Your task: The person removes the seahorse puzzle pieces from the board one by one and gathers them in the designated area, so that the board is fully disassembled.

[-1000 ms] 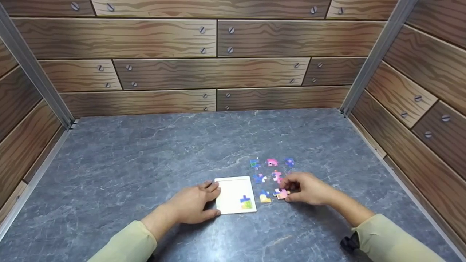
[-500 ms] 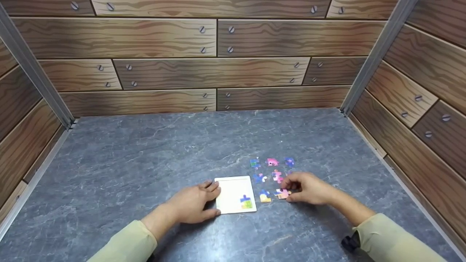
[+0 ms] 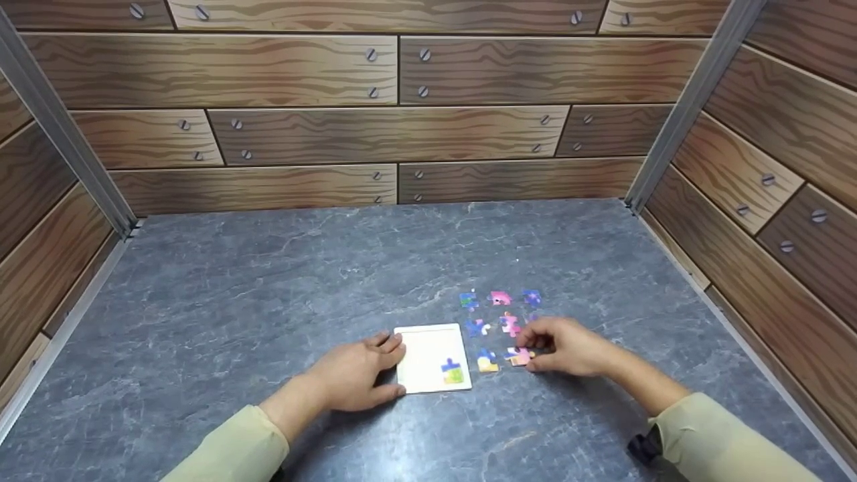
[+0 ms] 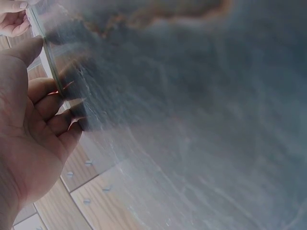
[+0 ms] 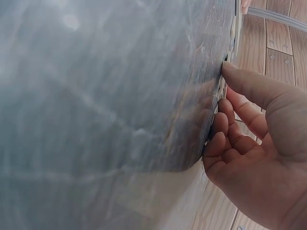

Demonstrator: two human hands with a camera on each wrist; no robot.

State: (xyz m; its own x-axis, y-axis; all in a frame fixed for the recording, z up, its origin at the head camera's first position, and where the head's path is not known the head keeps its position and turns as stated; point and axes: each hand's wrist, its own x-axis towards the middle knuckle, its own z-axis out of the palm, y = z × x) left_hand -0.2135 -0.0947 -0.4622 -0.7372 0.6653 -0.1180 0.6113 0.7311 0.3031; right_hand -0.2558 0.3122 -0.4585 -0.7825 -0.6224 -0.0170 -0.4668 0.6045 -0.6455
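Observation:
A white square puzzle tray (image 3: 422, 351) lies on the table, with joined blue and green-yellow puzzle pieces (image 3: 453, 373) in its lower right corner. My left hand (image 3: 355, 377) rests along the tray's left edge, fingers extended over the rim and thumb at the near corner. To the right, my right hand (image 3: 568, 348) pinches a pink and yellow puzzle piece (image 3: 518, 357) between thumb and fingers, low at the tabletop. In the right wrist view, the thumb (image 5: 249, 84) and curled fingers stand right at the table surface; the piece is mostly hidden there.
Several loose pieces lie right of the tray: a yellow-blue one (image 3: 487, 362), a blue-white one (image 3: 478, 328), a pink one (image 3: 510, 325) and, farther back, a green-blue one (image 3: 469, 300), a pink one (image 3: 500, 298) and a blue one (image 3: 532, 297). Wood-patterned walls (image 3: 301, 134) enclose the grey table (image 3: 268, 268).
The pink and yellow piece under my right fingers has shifted slightly to the right, with the hand moving hardly at all. My left hand and the tray have stayed in place.

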